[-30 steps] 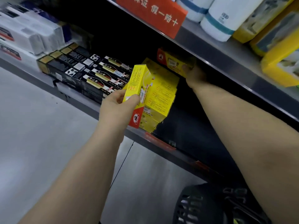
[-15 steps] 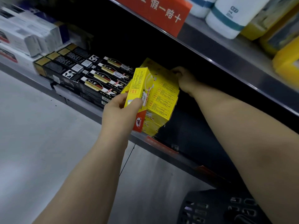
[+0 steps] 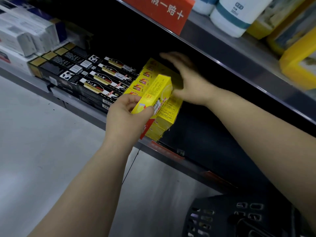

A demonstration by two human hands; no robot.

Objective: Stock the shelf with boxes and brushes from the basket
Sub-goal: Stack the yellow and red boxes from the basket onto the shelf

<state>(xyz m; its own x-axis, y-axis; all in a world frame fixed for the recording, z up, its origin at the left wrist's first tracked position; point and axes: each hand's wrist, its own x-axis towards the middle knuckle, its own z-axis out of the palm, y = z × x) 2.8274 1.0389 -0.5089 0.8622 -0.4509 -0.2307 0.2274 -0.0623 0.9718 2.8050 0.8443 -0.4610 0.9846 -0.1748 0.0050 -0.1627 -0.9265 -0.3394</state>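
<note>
Fingers (image 3: 131, 102) of left hand (image 3: 124, 120) pinch a yellow box (image 3: 159, 89), not yet placed, at front edge of shelf (image 3: 92, 114); right hand (image 3: 188, 81) spread, empty; basket (image 3: 230, 218) contents unclear.

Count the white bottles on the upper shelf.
2: one bottle right of the red sign, another between them, cut by the top edge. More may be hidden.
</note>
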